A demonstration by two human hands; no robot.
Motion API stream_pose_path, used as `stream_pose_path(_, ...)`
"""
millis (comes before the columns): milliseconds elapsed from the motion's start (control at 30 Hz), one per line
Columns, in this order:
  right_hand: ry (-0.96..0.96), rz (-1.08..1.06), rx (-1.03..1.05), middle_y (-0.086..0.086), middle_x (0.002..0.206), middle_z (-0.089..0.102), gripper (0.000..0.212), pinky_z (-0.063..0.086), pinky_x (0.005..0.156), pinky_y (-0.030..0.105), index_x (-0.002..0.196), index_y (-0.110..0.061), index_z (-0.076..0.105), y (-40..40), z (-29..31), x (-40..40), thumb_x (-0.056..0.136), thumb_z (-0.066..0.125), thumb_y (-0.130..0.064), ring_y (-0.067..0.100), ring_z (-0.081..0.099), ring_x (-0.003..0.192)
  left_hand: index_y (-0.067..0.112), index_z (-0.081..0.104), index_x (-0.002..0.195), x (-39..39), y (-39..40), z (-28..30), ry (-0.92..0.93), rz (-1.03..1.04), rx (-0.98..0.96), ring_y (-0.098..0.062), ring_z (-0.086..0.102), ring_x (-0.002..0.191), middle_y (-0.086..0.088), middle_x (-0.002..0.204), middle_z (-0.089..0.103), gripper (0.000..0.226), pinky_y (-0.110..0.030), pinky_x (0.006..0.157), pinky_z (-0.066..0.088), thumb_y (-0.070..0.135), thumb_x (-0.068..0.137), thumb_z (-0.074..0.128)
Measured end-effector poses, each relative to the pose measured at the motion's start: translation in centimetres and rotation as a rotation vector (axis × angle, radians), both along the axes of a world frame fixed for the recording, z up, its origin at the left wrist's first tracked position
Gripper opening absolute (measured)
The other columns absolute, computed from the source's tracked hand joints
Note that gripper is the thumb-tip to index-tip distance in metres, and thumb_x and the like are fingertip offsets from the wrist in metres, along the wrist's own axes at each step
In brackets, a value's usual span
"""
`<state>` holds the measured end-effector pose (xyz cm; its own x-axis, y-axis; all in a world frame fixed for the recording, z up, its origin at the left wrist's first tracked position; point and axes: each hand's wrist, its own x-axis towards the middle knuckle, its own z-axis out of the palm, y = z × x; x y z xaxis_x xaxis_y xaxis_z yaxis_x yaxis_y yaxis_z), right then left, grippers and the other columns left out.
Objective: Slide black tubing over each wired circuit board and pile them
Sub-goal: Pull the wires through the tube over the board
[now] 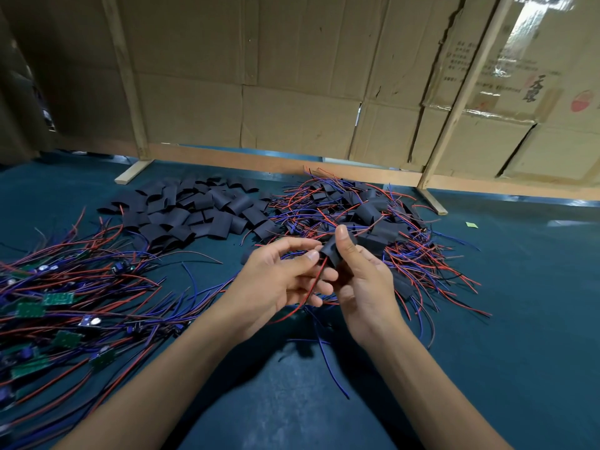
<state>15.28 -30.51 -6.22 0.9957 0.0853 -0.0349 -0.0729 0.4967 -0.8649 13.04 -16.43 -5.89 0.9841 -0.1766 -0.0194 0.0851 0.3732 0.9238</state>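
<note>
My right hand (360,284) pinches a piece of black tubing (331,251) between thumb and fingers, held above the table's middle. My left hand (285,277) meets it from the left, its thumb and fingers at the tubing's end, gripping red and blue wires (311,287) that hang below. The board itself is hidden inside the tubing or behind my fingers. Bare green circuit boards with wires (58,298) lie in a heap at the left. Loose black tubing pieces (194,212) sit at the back. Sleeved boards (370,216) are piled behind my hands at the right.
The blue-green table surface (519,319) runs wide at the right and front. A cardboard screen on a wooden frame (292,92) closes off the back. A small green scrap (471,225) lies at the right.
</note>
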Motion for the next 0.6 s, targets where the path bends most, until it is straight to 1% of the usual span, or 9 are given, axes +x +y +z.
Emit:
stream_pose_path(100,-0.023,-0.058,-0.01,0.011,0.073,0.063,0.057,0.043,0.054,0.029,0.105,-0.003,0.06,-0.4,0.5,0.3,0.069,0.08,-0.043,0.019,0.051,0.056,0.005,0.061,0.116,0.1,0.2,0.8,-0.019,0.049,0.159,-0.031,0.073,0.071,-0.022,0.09,0.075,0.02,-0.035,0.061,0.059,0.018,0.104,0.053)
stream_pose_path(200,-0.125,-0.142,0.029,0.01,0.081,0.073,0.033,0.043,0.059,0.024,0.084,-0.01,0.064,-1.6,1.9,0.9,0.071,0.079,-0.037,0.011,0.057,0.058,0.015,0.065,0.106,0.5,2.3,1.7,-0.203,0.255,0.513,-0.021,0.075,0.076,-0.004,0.086,0.078,0.013,-0.032,0.07,0.056,0.02,0.104,0.053)
stream_pose_path(267,-0.182,-0.217,0.022,0.007,0.083,0.073,0.02,0.048,0.06,0.024,0.088,-0.011,0.069,-3.0,2.4,1.5,0.079,0.077,-0.027,0.014,0.062,0.066,0.025,0.067,0.102,0.9,5.3,2.4,-0.282,0.357,0.772,-0.014,0.073,0.087,0.005,0.092,0.077,0.01,-0.031,0.08,0.053,0.027,0.1,0.058)
stream_pose_path(333,-0.172,-0.28,-0.067,0.009,0.086,0.071,0.018,0.056,0.067,0.027,0.1,-0.005,0.069,-4.3,2.5,2.1,0.086,0.074,-0.016,0.02,0.065,0.074,0.031,0.064,0.115,1.1,9.0,2.8,-0.247,0.321,1.179,-0.011,0.065,0.106,0.008,0.114,0.071,0.021,-0.031,0.093,0.047,0.04,0.096,0.06)
stream_pose_path(433,-0.081,-0.299,-0.2,0.017,0.09,0.068,0.031,0.061,0.064,0.029,0.116,0.002,0.056,-5.5,1.9,2.7,0.09,0.072,-0.003,0.028,0.069,0.076,0.032,0.043,0.143,1.5,13.4,3.0,0.068,-0.006,1.835,-0.027,0.042,0.135,-0.002,0.145,0.047,0.058,-0.042,0.108,0.038,0.056,0.093,0.06)
stream_pose_path(467,-0.055,-0.325,-0.191,0.019,0.089,0.069,0.037,0.061,0.062,0.03,0.12,0.001,0.051,-5.8,1.7,2.8,0.089,0.072,-0.001,0.029,0.071,0.074,0.032,0.044,0.142,1.6,14.2,3.0,0.132,-0.09,1.959,-0.029,0.041,0.136,-0.002,0.144,0.047,0.058,-0.044,0.106,0.037,0.056,0.093,0.06)
stream_pose_path(533,-0.032,-0.397,-0.215,0.021,0.083,0.071,0.034,0.06,0.055,0.031,0.115,0.003,0.054,-6.2,1.6,3.0,0.088,0.074,0.0,0.028,0.075,0.07,0.032,0.057,0.122,2.0,15.2,2.7,0.097,-0.112,2.042,-0.026,0.051,0.126,0.004,0.124,0.06,0.031,-0.041,0.096,0.038,0.046,0.095,0.062)
stream_pose_path(567,-0.027,-0.411,-0.3,0.021,0.076,0.072,0.025,0.056,0.048,0.03,0.104,0.004,0.062,-6.4,1.6,3.1,0.087,0.077,-0.007,0.026,0.074,0.063,0.032,0.059,0.112,2.1,15.6,2.7,0.048,-0.086,2.042,-0.023,0.055,0.121,0.008,0.114,0.064,0.017,-0.039,0.092,0.038,0.038,0.097,0.062)
stream_pose_path(600,-0.021,-0.431,-0.436,0.018,0.066,0.072,0.025,0.051,0.041,0.028,0.088,0.001,0.066,-6.6,1.3,3.2,0.085,0.081,-0.018,0.022,0.069,0.051,0.032,0.062,0.112,2.1,15.9,2.8,0.02,-0.072,2.033,-0.02,0.059,0.116,0.01,0.109,0.068,0.015,-0.036,0.09,0.04,0.03,0.097,0.062)
